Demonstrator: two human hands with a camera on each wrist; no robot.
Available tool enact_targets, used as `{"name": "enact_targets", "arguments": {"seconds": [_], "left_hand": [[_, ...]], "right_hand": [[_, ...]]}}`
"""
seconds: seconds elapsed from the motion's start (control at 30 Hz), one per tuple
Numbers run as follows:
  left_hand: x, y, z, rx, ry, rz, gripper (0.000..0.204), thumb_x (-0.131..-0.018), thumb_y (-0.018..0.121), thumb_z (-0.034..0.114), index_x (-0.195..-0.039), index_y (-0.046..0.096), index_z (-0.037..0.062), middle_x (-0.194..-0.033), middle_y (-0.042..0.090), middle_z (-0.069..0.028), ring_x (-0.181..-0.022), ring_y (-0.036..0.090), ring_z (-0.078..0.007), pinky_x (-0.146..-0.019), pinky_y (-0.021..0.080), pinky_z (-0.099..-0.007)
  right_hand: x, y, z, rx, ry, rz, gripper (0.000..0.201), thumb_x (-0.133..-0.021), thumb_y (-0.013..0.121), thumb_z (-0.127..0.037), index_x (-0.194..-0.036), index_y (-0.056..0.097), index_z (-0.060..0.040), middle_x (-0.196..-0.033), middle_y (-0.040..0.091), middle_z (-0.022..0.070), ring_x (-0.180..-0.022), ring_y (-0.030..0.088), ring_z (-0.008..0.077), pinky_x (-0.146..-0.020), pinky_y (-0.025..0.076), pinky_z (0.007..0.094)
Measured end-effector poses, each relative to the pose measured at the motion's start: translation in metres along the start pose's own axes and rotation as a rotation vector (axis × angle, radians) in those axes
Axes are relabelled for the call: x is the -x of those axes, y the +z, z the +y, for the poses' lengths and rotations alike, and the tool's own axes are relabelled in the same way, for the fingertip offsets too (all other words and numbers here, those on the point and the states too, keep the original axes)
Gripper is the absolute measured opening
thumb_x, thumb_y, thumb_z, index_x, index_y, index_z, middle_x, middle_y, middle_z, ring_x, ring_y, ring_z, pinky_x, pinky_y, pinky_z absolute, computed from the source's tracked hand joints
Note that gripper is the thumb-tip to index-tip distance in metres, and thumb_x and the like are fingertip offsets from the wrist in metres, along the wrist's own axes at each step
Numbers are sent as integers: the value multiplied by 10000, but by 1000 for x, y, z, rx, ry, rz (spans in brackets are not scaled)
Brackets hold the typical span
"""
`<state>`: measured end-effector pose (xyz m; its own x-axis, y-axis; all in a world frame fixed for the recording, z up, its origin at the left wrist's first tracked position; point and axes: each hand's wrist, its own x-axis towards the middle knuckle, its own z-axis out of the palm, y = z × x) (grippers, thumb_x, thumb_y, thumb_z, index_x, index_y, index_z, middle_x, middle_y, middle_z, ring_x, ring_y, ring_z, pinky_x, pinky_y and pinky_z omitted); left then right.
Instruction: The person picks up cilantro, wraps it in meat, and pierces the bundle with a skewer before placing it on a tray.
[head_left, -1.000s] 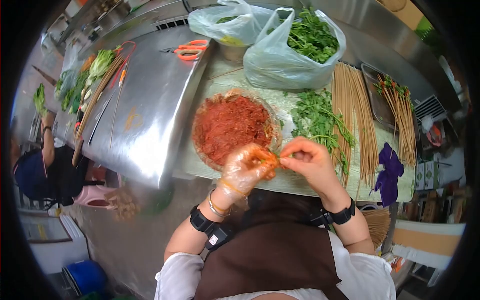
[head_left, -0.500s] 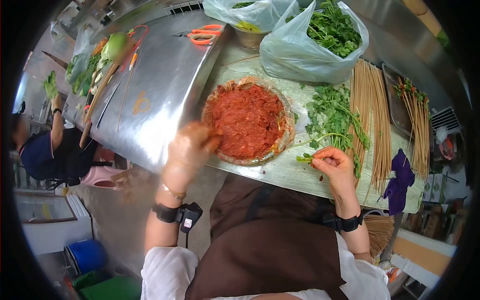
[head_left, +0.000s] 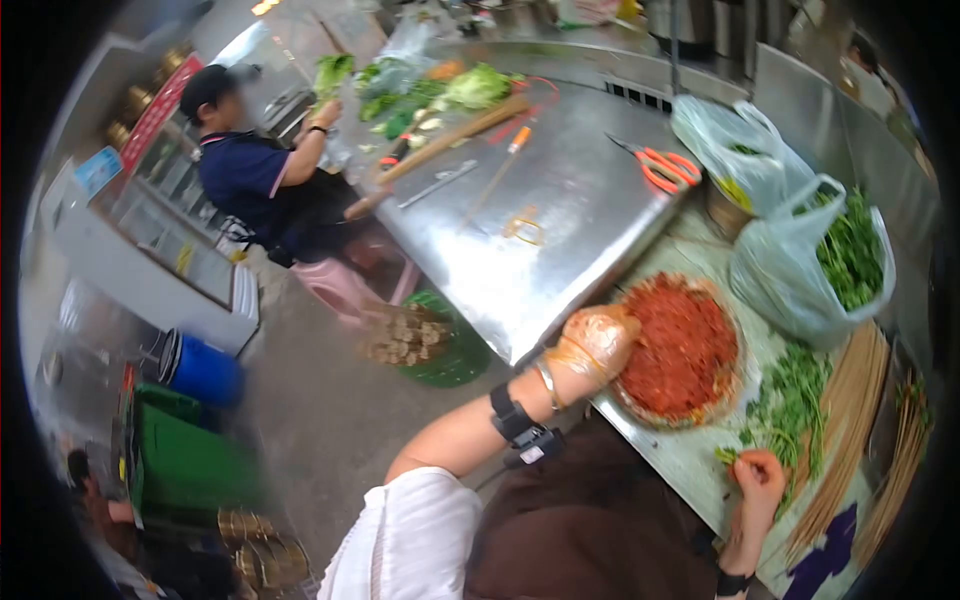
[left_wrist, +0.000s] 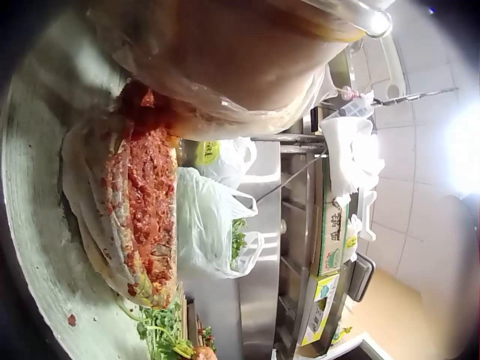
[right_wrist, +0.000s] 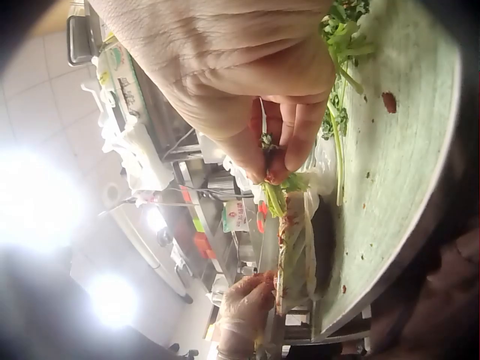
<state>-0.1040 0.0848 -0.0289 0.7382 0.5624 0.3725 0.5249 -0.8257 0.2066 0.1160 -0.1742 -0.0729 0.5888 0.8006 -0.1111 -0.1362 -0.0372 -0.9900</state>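
A round bowl of red paste [head_left: 677, 350], lined with clear plastic, stands near the table's front edge. My left hand [head_left: 595, 345], in a clear glove with a band at the wrist, is at the bowl's left rim, its fingertips at the red paste; whether they hold anything is hidden. To the right of the bowl my right hand [head_left: 760, 482], bare, pinches a small bunch of green stems [right_wrist: 276, 198] between thumb and fingers. Loose green herbs [head_left: 790, 405] lie behind that hand, beside a row of wooden sticks [head_left: 845, 430].
Plastic bags [head_left: 800, 270] of greens stand behind the bowl. Orange-handled scissors [head_left: 668, 170] lie on the steel table [head_left: 560, 270]. A purple cloth [head_left: 825, 555] is at the lower right. Another person [head_left: 255, 165] stands at the far left, holding a leafy vegetable.
The head view has swung left, bringing more of the other person into sight. My left hand has come to the bowl's rim. My right hand still pinches the green stems.
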Motion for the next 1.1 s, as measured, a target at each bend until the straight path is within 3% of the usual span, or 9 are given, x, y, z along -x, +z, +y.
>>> {"name": "enact_targets", "arguments": {"seconds": [0.1, 0.27, 0.47, 0.57, 0.73, 0.83, 0.9, 0.97, 1.1], "left_hand": [[0, -4, 0, 114, -118, 78, 116, -749, 583, 141, -699, 540, 45, -738, 562, -133, -709, 581, -342, -633, 482, -437], [8, -1, 4, 16, -83, -63, 133, -757, 601, 162, -678, 590, 56, -760, 557, -150, -736, 576, -342, -629, 471, -435], [-10, -16, 8, 352, 8, 308, 148, -751, 634, 179, -693, 576, 55, -693, 524, -140, -697, 555, -327, -600, 453, -424], [-21, 1, 8, 320, 16, 337, 161, -751, 639, 179, -696, 563, 49, -681, 507, -138, -683, 545, -323, -591, 447, -420], [-22, 17, 9, -10, 166, -65, 73, -756, 531, 117, -770, 593, 80, -786, 550, -107, -773, 576, -289, -643, 475, -394], [-12, -6, 7, -20, 301, -47, 63, -715, 582, 110, -752, 591, 60, -823, 539, -134, -796, 560, -307, -663, 483, -389], [-9, -15, 2, 161, 222, 80, 140, -743, 600, 29, -872, 656, 33, -855, 594, -145, -781, 587, -292, -668, 492, -362], [-4, -32, 6, 295, -19, 93, 162, -744, 634, -14, -892, 685, 29, -743, 621, -102, -685, 595, -258, -643, 487, -339], [9, -35, 6, 157, -118, -98, 156, -705, 710, 103, -849, 693, 46, -724, 606, -120, -638, 574, -282, -619, 477, -368]], "right_hand": [[1, 10, -2, -33, 3, 64, 100, -764, 629, 63, -822, 570, 6, -865, 567, 72, -693, 539, 114, -648, 457, 229], [0, 13, -2, -17, 30, 52, 122, -765, 653, 47, -840, 569, 1, -857, 561, 70, -689, 534, 114, -640, 453, 231], [4, 20, -4, -27, 30, 46, 115, -764, 662, 42, -838, 581, 9, -833, 575, 70, -670, 556, 115, -623, 470, 233], [6, 22, -10, -74, 80, 51, 116, -742, 644, 94, -816, 586, 27, -863, 577, 81, -684, 567, 109, -634, 493, 216], [3, 14, -6, 23, 45, -10, 104, -751, 650, 59, -831, 610, 7, -808, 584, 44, -715, 568, 98, -651, 476, 222], [10, 10, -11, 54, 45, 24, 96, -762, 661, 14, -845, 621, -10, -763, 593, 18, -714, 562, 92, -671, 459, 227], [12, 11, -19, 10, 43, 45, 101, -759, 664, 21, -845, 622, -12, -778, 602, 26, -737, 569, 91, -674, 456, 215], [12, 6, -18, -5, 89, 17, 105, -774, 656, 39, -859, 618, -9, -837, 609, 44, -772, 583, 98, -691, 468, 213], [8, 10, -11, -163, 47, -32, 114, -791, 645, 59, -882, 611, -1, -891, 611, 58, -800, 597, 111, -720, 490, 222]]}}
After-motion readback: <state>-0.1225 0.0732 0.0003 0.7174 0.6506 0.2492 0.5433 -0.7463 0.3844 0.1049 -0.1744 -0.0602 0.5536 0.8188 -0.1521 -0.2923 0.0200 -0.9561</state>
